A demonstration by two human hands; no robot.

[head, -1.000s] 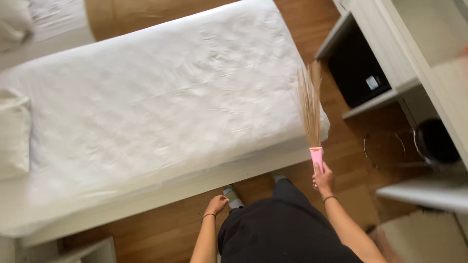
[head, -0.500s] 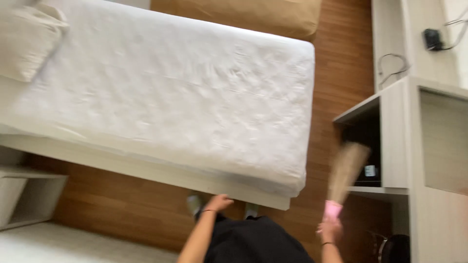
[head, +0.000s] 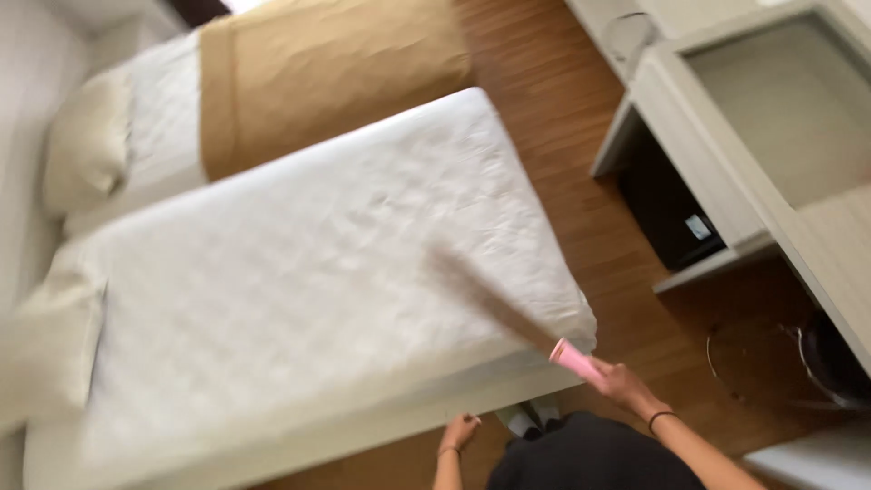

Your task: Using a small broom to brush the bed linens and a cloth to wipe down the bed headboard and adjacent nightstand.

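The right hand is closed around the pink handle of a broom, near the lower right corner of the bed. From the hand the handle points up and left, and the bristles stretch out over the white sheet as a brown streak, too blurred to tell whether they touch it. So the broom runs up and to the left from the right hand, its head above the bed's near corner.

The left hand hangs lower and further left, just beside the bed's near edge, well apart from the broom. Its fingers look loosely curled and hold nothing.

A pillow lies at the left end of the bed. A second bed with a tan cover stands behind it. To the right, on the wood floor, stands a pale cabinet with an open dark compartment.
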